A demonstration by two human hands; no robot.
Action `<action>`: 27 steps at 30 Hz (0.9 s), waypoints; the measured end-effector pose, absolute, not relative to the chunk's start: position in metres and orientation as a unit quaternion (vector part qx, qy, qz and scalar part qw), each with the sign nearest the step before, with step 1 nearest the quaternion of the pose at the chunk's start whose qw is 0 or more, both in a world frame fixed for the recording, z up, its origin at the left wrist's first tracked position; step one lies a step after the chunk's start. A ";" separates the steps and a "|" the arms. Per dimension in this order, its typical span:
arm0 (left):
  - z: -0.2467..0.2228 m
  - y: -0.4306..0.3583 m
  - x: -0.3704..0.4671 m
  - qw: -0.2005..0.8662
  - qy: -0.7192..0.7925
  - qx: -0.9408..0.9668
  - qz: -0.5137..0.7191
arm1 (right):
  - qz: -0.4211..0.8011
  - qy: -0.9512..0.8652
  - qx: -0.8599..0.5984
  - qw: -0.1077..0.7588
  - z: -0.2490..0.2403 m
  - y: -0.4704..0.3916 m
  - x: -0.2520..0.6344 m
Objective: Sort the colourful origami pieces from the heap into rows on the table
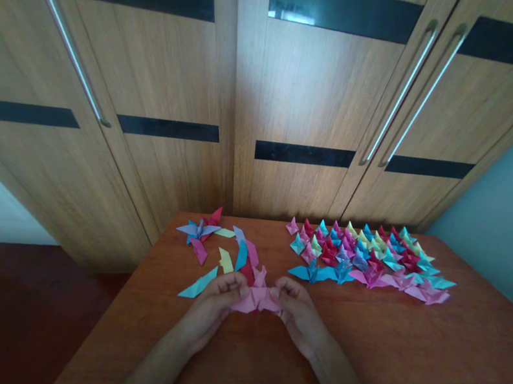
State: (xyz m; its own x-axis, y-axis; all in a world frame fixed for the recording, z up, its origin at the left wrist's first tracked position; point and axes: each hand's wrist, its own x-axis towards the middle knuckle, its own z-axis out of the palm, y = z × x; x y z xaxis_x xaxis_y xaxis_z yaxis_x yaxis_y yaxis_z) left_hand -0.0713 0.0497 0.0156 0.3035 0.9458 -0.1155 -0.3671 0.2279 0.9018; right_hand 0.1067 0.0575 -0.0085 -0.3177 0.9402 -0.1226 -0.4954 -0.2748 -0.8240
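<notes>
Pink origami crane is held up by both wings over the near-middle part of the wooden table, its narrow points rising toward 12 o'clock. From where I stand, I see the left hand at the crane's 9 o'clock, pinching that wing between thumb and curled fingers. The right hand mirrors it at 3 o'clock, thumb and bent forefinger gripping the other wing.

Just beyond the left hand, toward 10 o'clock, lies a pointed turquoise paper piece. Toward 11 o'clock, a pale yellow paper piece lies near a loose curve of folded paper strips in lavender, blue, pink and red. Farther out at 10 o'clock, a lavender-blue folded piece tops a small red, magenta and blue pile. Rows of multicoloured cranes spread across 1 to 2 o'clock, packed closely together. At 12 o'clock, past the table's far edge, stands the wood-fronted wardrobe.
</notes>
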 end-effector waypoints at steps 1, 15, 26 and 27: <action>0.016 0.050 -0.071 0.696 0.360 0.407 0.470 | 0.728 -0.352 -0.322 0.492 -0.008 0.058 0.107; 0.013 0.054 -0.069 0.576 0.455 0.550 0.399 | 0.609 -0.507 -0.408 0.453 -0.006 0.059 0.106; 0.014 0.053 -0.076 0.622 0.421 0.533 0.389 | 0.679 -0.443 -0.352 0.469 -0.008 0.061 0.112; 0.015 0.052 -0.077 0.633 0.410 0.526 0.393 | 0.684 -0.433 -0.344 0.475 -0.008 0.061 0.113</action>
